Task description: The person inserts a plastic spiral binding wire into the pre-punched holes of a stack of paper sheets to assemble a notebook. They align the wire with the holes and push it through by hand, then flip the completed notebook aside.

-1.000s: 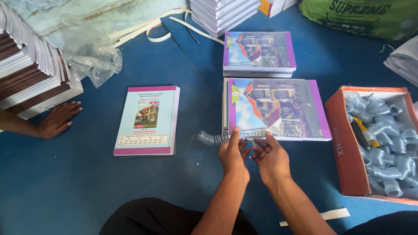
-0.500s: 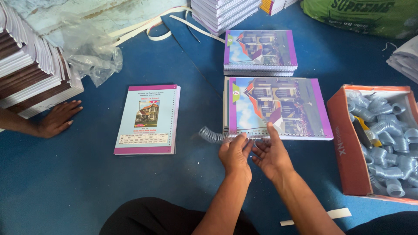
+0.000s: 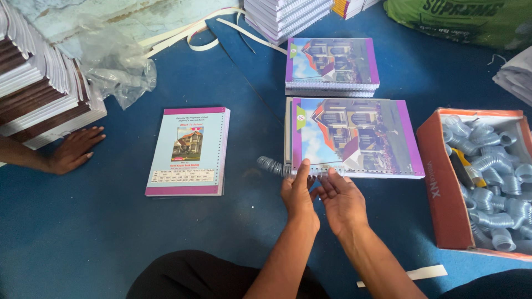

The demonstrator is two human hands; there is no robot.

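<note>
My left hand [image 3: 298,194] and my right hand [image 3: 343,199] meet at the near, punched edge of a notebook [image 3: 354,135] with a purple-bordered cover showing a building, lying on the blue floor. A clear spiral coil [image 3: 270,164] pokes out to the left of that edge, and my fingers pinch the coil where it enters the holes. A finished stack of the same notebooks [image 3: 331,66] lies just behind.
A notebook showing its pale back cover [image 3: 188,150] lies to the left. Another person's hand [image 3: 75,149] rests by a tall stack of books [image 3: 39,88]. An orange box [image 3: 443,194] of coils [image 3: 493,182] stands at the right. Crumpled plastic [image 3: 116,72] lies far left.
My two hands have stayed at the notebook's near edge, fingers working along it. The free length of coil sticking out to the left has grown slightly shorter.
</note>
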